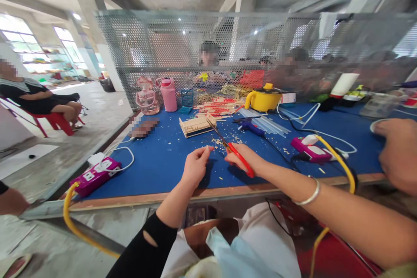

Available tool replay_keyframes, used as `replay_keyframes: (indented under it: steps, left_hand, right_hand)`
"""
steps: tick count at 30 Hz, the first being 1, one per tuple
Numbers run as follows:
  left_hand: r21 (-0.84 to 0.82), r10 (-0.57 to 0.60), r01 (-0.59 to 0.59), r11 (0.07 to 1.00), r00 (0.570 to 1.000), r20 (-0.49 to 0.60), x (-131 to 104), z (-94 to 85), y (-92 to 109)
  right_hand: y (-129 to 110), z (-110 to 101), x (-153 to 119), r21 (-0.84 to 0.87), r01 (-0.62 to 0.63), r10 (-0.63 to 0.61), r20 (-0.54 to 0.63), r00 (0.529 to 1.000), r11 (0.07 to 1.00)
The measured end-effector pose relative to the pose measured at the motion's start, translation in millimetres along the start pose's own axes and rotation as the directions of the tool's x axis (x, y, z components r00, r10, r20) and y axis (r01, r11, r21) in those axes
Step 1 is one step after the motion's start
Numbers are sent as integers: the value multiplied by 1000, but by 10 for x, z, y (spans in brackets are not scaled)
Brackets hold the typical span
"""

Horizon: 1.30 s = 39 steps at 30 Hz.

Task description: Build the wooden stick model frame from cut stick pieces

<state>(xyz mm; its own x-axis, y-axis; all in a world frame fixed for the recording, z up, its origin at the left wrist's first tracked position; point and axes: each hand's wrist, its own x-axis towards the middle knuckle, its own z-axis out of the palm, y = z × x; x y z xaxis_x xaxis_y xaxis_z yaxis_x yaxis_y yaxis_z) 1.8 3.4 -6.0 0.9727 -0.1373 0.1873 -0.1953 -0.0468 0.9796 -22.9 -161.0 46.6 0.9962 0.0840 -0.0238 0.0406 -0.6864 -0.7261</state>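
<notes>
My right hand (240, 157) is closed round the red handles of a pair of scissors (246, 166). The blades point up and away from me, toward a small box-like model made of wooden sticks (198, 126) on the blue tabletop. Left of the scissors, my left hand (196, 165) is pinched just above the table; whatever its fingertips hold is too small to make out. Scattered around the fingertips and the model are tiny pale wood scraps (217, 142). A dark blue glue gun (250, 127) lies to the right of the model, with clear glue sticks (269, 121) behind it.
Behind the model is a pile of red-tipped sticks (218, 107), near a yellow electric pot (265, 97). Purple power strips (97, 176) with yellow cords lie at both sides. Pink bottles (168, 95) stand by the mesh screen (182, 43). Another person's hand (399, 154) is at the right.
</notes>
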Motion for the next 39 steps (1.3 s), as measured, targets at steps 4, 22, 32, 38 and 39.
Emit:
replay_keyframes:
  steps: [4,22,32,38,39]
  left_hand:
    - [-108,13,-14,994,1000,-15,-1,14,26]
    - [225,135,-167,960,979,151,-137,84,108]
    - [89,16,-21,996,998,59,-31,2,34]
    - [30,-5,4,1000,999,33,-28,6,41]
    - [29,-5,4,1000,999,34,-30,6,44]
  right_hand:
    - [-123,173,43,268,4,-11,23,1000,963]
    - [-90,34,161,221,122,-107,-78,991,968]
    - [71,-156,9,-83,136,-135,15,991,987]
    - [190,-115,-160,-221,96,-80,83,993,970]
    - [187,-102,-168,-234,94,-76,86,993,968]
